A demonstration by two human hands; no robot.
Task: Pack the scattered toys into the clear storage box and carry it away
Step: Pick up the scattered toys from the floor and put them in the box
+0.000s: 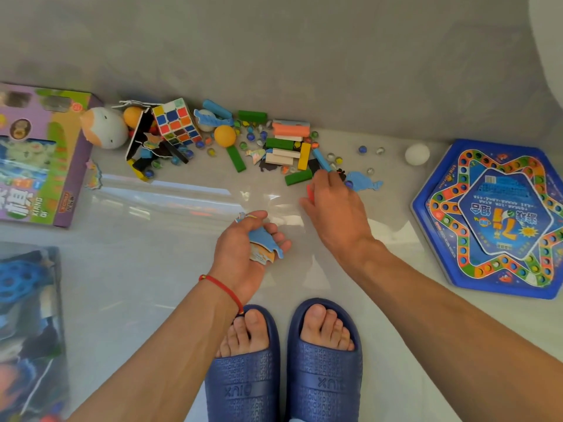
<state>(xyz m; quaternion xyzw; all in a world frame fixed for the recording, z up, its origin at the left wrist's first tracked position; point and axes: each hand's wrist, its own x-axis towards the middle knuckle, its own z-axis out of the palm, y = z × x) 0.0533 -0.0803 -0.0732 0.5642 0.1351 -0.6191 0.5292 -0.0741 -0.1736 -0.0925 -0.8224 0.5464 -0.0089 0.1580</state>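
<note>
Scattered toys lie along the grey wall: a colour cube (176, 122), an orange ball (224, 135), coloured wooden blocks (288, 147), several glass marbles (255, 136) and a white ball (416, 154). My left hand (243, 251) holds a few flat blue and orange puzzle pieces (263, 243) in its curled fingers. My right hand (332, 202) reaches down at the pile's right end, with a red piece (310, 192) under its thumb side, beside a blue fish-shaped piece (362, 180). The clear storage box (27, 330) is at the lower left, with a blue holed ball inside.
A purple game carton (45, 153) lies at the left and a blue hexagonal board game (493, 217) at the right. A white round toy figure (105, 127) leans by the carton. My feet in blue slippers (283, 367) stand at the bottom centre.
</note>
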